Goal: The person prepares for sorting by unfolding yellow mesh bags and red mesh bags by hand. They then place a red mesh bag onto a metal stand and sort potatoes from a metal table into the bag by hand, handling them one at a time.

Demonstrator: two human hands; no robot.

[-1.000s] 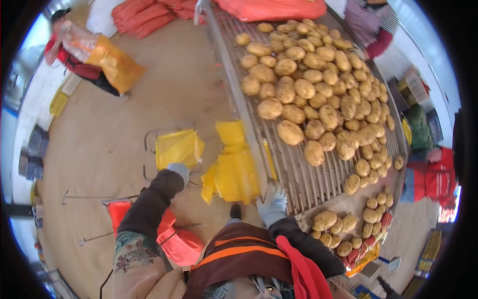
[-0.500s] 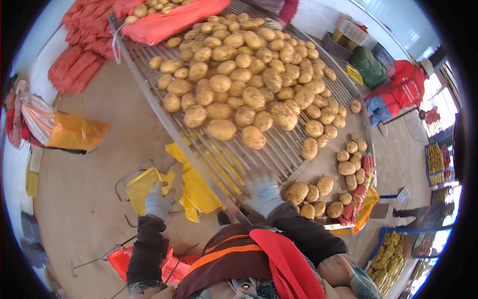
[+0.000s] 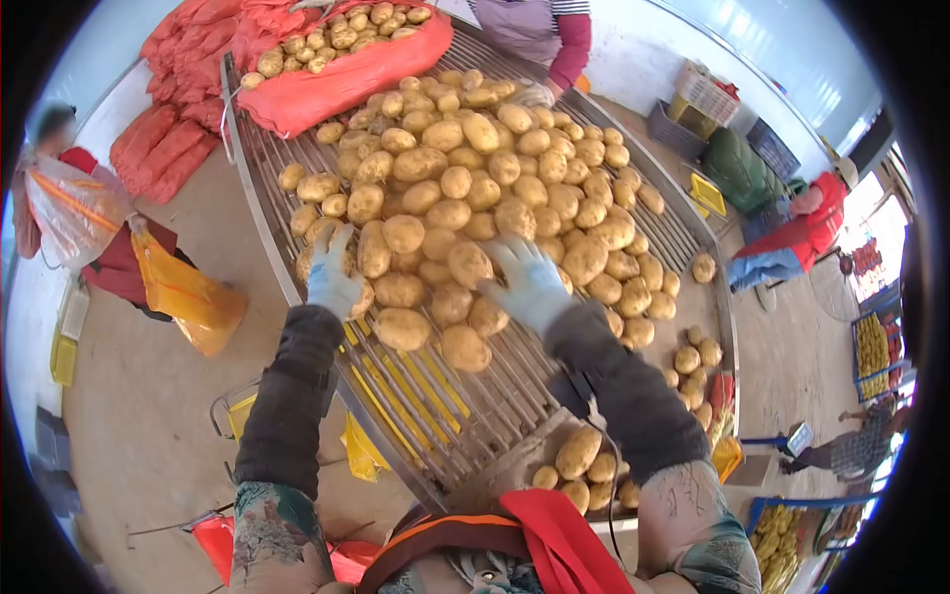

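A heap of potatoes [image 3: 426, 193] covers much of a slatted metal sorting table [image 3: 495, 426]. My left hand [image 3: 334, 274], in a pale blue and white glove, rests at the heap's left front edge with its fingers stretched out over the potatoes. My right hand [image 3: 531, 284], gloved alike, lies against the heap's front right part. Its fingers are apart and reach beside a round potato [image 3: 469, 264]. Neither hand is closed around a potato. Some potatoes beneath the palms are hidden.
A red mesh sack [image 3: 346, 79] of potatoes lies at the table's far left. Across the table, a co-worker's gloved hand [image 3: 534, 94] touches the heap. More potatoes [image 3: 579, 455] lie by the near right edge. Other people stand left and right.
Both hands have moved forward from the table's near edge onto the potatoes. My view has shifted too. The person at the left now shows more fully, with a yellow-orange bag.
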